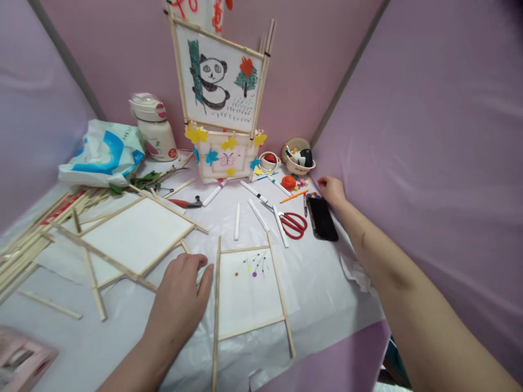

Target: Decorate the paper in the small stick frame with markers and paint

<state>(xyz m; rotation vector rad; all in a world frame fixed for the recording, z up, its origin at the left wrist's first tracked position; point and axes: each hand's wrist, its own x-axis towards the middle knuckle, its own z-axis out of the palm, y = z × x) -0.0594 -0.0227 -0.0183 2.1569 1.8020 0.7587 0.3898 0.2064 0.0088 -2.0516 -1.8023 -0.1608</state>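
My left hand (pixel 180 291) rests left of a small wooden frame (pixel 217 305), its fingers curled and thumb drawn in. A pale bit shows between thumb and forefinger; what it is I cannot make out. White paper (pixel 249 299) in that frame carries a drawn spray of dark stems with coloured dots. At the far right, my right hand (pixel 333 191) is bent down behind a black phone (pixel 322 219), beside some small coloured pieces (pixel 313 195). Its fingers look closed, but their tips are partly hidden. Red-handled scissors (pixel 294 225) and white markers (pixel 237 222) lie between the hands.
A tall paper lantern (pixel 220 81) with a panda drawing stands at the back. Left are a larger frame (pixel 139 234), wooden sticks (pixel 20 261), pliers (pixel 186 203), a bottle (pixel 157 133) and a tissue pack (pixel 104 152). Back right: a bowl (pixel 300 166) and orange yarn (pixel 288 183).
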